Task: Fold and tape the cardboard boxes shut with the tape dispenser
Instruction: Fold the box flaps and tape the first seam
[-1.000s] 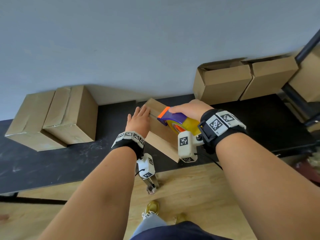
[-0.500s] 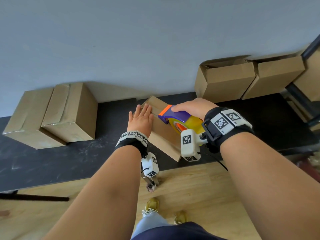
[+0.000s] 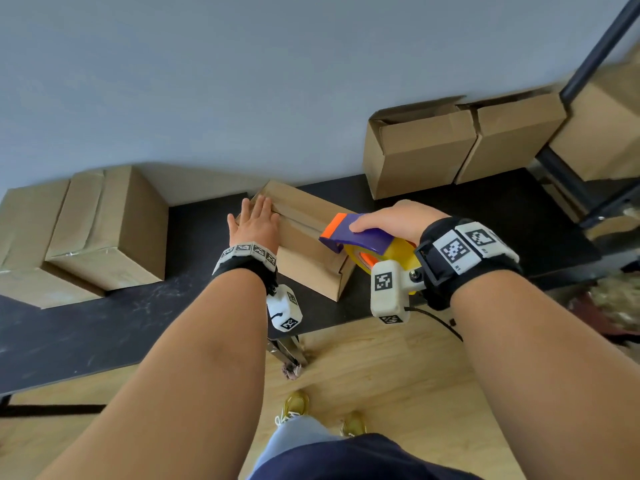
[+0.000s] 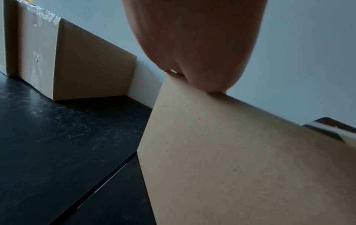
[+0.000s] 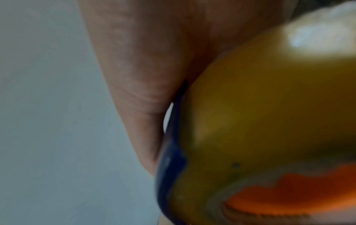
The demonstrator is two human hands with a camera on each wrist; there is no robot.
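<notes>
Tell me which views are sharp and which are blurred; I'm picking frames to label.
Head view: mostly sharp, tape dispenser and box clear, far right edge smeared. Left wrist view: dim, cardboard crisp, left hand shadowed. Right wrist view: badly out of focus, dispenser a yellow blur.

A plain pale blue-grey painted wall [image 3: 277,81] fills the upper part of the head view, evenly lit by soft light with no hard shadows. Against it stands a long black table top [image 3: 86,327] with a scuffed, scratched surface, seen also from the left wrist [image 4: 57,129]. Below lies a light wooden plank floor [image 3: 398,375]. A thin metal table leg [image 3: 287,355] meets the floor. At far right a dark metal shelf frame [image 3: 595,53] rises diagonally.
</notes>
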